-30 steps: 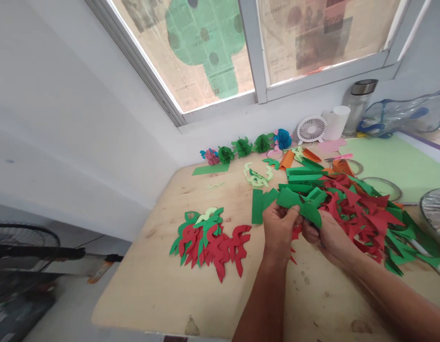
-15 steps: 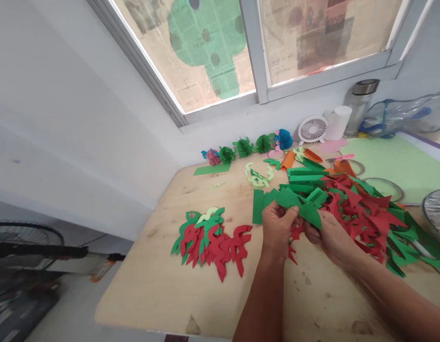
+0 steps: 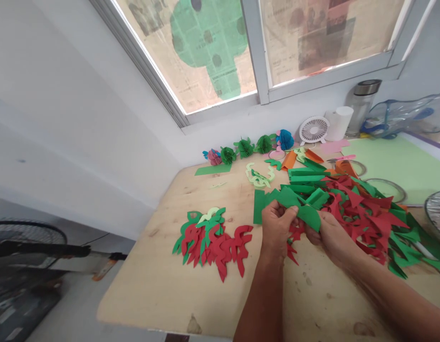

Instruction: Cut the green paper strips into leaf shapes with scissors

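Between my two hands is a piece of green paper (image 3: 310,216), held above the table. My left hand (image 3: 279,223) pinches its left part, thumb on top. My right hand (image 3: 326,232) grips the right end, its fingers partly hidden behind the paper. Just beyond lie green paper strips (image 3: 261,206) and a large heap of red paper scraps (image 3: 362,218) mixed with green ones. Left of my hands, red wavy paper cut-outs (image 3: 223,249) lie in a pile with green cut-outs (image 3: 215,221).
Along the wall stand several paper turtle-like figures (image 3: 245,148), a small white fan (image 3: 314,130) and a glass bottle (image 3: 362,107). A light green sheet (image 3: 412,164) lies at the right under a tape ring (image 3: 387,189). The table's left edge (image 3: 134,247) borders a floor area holding a black fan.
Both hands keep nearly the same pose on the green paper. The whole view has shifted very slightly; nothing on the table has visibly moved.
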Motion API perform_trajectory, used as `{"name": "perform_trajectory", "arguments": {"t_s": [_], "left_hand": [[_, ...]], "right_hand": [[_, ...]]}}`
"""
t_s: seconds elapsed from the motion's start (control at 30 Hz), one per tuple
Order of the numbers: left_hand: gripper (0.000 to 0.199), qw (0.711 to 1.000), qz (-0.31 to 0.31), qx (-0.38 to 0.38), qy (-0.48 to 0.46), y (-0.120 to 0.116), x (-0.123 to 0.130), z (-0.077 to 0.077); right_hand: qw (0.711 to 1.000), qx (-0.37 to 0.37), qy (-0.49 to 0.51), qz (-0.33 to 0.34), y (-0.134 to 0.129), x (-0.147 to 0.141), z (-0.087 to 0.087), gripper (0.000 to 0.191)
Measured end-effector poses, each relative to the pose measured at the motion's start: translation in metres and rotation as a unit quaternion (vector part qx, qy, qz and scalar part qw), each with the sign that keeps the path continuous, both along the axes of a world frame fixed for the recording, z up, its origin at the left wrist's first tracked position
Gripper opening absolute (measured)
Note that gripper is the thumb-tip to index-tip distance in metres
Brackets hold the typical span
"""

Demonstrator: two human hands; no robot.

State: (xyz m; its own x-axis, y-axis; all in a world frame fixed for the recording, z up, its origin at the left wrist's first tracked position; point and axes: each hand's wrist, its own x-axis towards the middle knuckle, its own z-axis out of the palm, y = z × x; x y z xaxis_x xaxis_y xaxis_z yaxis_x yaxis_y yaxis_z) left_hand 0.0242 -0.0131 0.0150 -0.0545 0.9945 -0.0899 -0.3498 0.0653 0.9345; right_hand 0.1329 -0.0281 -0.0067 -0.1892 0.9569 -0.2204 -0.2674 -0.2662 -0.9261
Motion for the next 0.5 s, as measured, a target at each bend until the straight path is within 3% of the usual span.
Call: {"name": "perform_trajectory", "arguments": {"t_s": [0.5], "left_hand": [[0.017, 1.000, 0.010, -0.002, -0.009, 0.0013, -0.0046, -0.0031]], "right_hand": [[1.000, -0.011, -0.029, -0.003, -0.0025, -0.0029, 0.0061, 0.048]]}}
